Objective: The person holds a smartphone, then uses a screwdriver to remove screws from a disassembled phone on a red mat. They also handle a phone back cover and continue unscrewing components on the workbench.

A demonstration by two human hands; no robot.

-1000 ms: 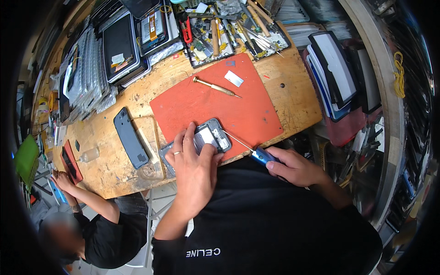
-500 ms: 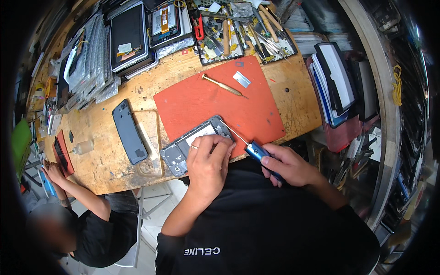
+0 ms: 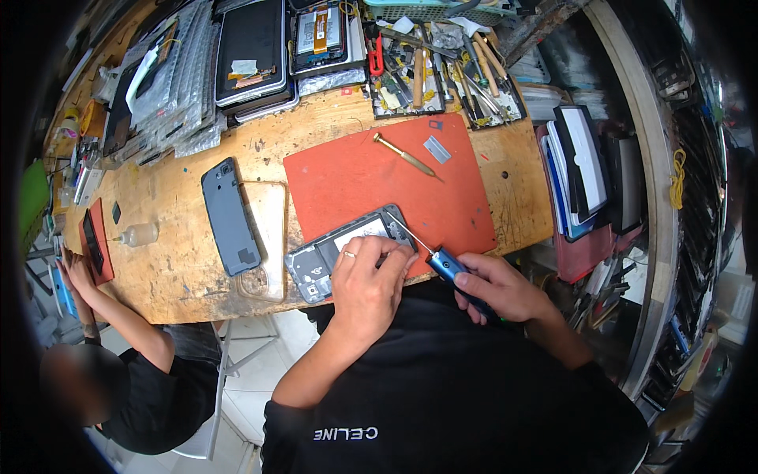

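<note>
The desk (image 3: pixel 170 276) was brightly and fairly evenly lit; the light source lay outside the view. Shadows on the desk were faint and soft-edged. The left hand (image 3: pixel 369 276), right hand (image 3: pixel 497 288), phone (image 3: pixel 317 263) and screwdriver (image 3: pixel 448 267) appeared reasonably sharp, although the smallest parts were not resolved. Glare was present on the plastic bags (image 3: pixel 178 87). The black shirt (image 3: pixel 474 387) retained little surface detail. Shelving (image 3: pixel 707 197) at the right was dim. The seated person's head (image 3: pixel 83 383) was heavily blurred. Fisheye distortion bent the wooden frame (image 3: pixel 659 174); all corners darkened to black.
</note>
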